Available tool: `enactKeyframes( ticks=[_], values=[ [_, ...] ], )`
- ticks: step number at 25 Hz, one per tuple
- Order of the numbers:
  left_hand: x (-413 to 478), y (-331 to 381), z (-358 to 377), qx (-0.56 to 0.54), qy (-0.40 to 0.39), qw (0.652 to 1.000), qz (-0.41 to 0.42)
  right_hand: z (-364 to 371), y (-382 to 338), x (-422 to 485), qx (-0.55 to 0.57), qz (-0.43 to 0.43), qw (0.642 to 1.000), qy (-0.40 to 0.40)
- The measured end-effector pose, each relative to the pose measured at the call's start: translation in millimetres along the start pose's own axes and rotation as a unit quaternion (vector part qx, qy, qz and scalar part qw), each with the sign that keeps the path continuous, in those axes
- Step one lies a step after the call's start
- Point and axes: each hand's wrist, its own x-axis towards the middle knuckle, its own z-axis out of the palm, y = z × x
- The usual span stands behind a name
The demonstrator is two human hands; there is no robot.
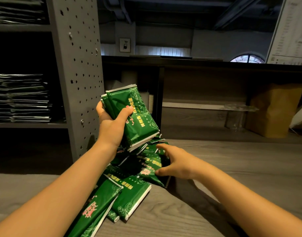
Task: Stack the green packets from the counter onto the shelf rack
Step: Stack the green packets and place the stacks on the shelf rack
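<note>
From the head view, my left hand [111, 124] is clenched round a bundle [134, 115] of several green packets, thumb across the top one's face and fingers behind, held tilted above the far end of the pile [129, 190]. The pile sprawls across the counter [232, 168] from its near edge toward the far left, where the rack [78, 65] stands. My right hand [177, 164] is on the pile's right side, thumb and fingers curled on one packet [150, 165], which looks only partly lifted, with other packets lying against it. My main worry is the bundle. The wrappers look glossy and slippery, and the lower ends fan out unevenly below my palm. Adding another packet means loosening the thumb, and one or two could slide out and drop back onto the pile. The second risk is on the right: pulling that packet sideways could drag its neighbours along, and those lying at the near edge could slip off the counter. Third, the stacks [21, 98] on the rack's shelf are tall and ragged at their edges, and the gap above them is dark, so I cannot judge the room left. A crooked bundle pushed in hard could topple them. The rack's post also stands close beside my left hand and could catch the bundle's corner.
</note>
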Motion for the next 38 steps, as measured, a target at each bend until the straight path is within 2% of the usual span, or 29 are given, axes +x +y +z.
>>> enactKeyframes(
  ticks=[2, 4, 7, 8, 10, 12, 13, 14, 16, 18, 20, 26, 30, 34, 38],
  values=[
    [-2, 0, 1, -0.001, -0.009, 1.0, -0.008, -17, 9, -3, 0.033, 0.032, 0.999, -0.023],
    [-4, 0, 2, -0.003, -0.021, 1.0, -0.016, -31, 17, -6, 0.094, 0.054, 0.994, -0.013],
    [-9, 1, 5, 0.003, -0.036, 0.999, -0.028, -44, 27, -6, 0.204, 0.069, 0.973, 0.085],
    [-10, 1, 6, 0.004, -0.038, 0.999, -0.031, -47, 27, -6, 0.265, 0.061, 0.952, 0.14],
    [-11, 0, 7, 0.005, -0.043, 0.998, -0.039, -52, 24, -7, 0.43, 0.013, 0.878, 0.209],
    [-12, -1, 8, 0.012, -0.053, 0.998, -0.045, -54, 16, -11, 0.555, -0.058, 0.808, 0.188],
    [-13, -2, 9, 0.018, -0.058, 0.997, -0.049, -52, 11, -12, 0.58, -0.086, 0.793, 0.163],
    [-14, -3, 10, 0.023, -0.062, 0.996, -0.054, -48, 5, -13, 0.582, -0.105, 0.795, 0.139],
    [-18, -5, 13, 0.024, -0.068, 0.995, -0.065, -36, -7, -11, 0.544, -0.111, 0.824, 0.114],
    [-24, -5, 17, 0.025, -0.077, 0.994, -0.076, -23, -13, -8, 0.5, -0.088, 0.853, 0.121],
    [-27, -7, 20, 0.041, -0.081, 0.993, -0.077, -12, -16, -6, 0.483, -0.076, 0.863, 0.125],
    [-27, -10, 20, 0.089, -0.117, 0.987, -0.061, 0, -19, -3, 0.501, -0.085, 0.854, 0.11],
    [-25, -10, 17, 0.099, -0.152, 0.982, -0.059, -5, -14, -6, 0.463, -0.1, 0.879, 0.05],
    [-26, -14, 18, 0.058, -0.148, 0.985, -0.068, -13, -13, -5, 0.505, -0.075, 0.858, 0.046],
    [-32, -12, 22, -0.029, -0.164, 0.985, -0.051, -21, 0, -1, 0.473, -0.083, 0.876, 0.033]
  ],
)
